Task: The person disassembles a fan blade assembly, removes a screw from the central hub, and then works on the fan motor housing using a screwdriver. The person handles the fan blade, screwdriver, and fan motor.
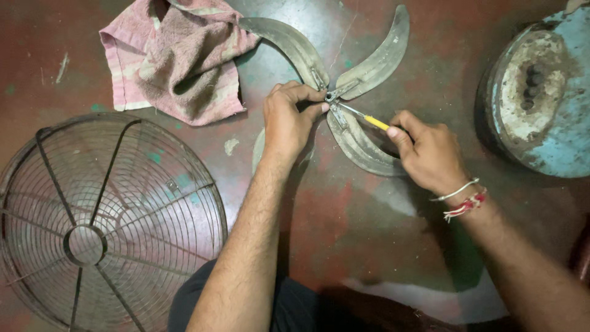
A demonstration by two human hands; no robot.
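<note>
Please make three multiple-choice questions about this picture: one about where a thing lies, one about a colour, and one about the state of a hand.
1. Where does the wire fan guard lie?
A. on the pink towel
B. lower left on the floor
C. under the right hand

2. What colour is the screwdriver handle?
A. yellow
B. black
C. green

3. What does the left hand do?
A. rests flat on the floor
B. lifts the towel
C. grips the hub of the fan blades

Answers:
1 B, the guard fills the lower left corner, apart from the towel.
2 A, yellow shows beside the right hand.
3 C, its fingers curl at the hub.
</note>
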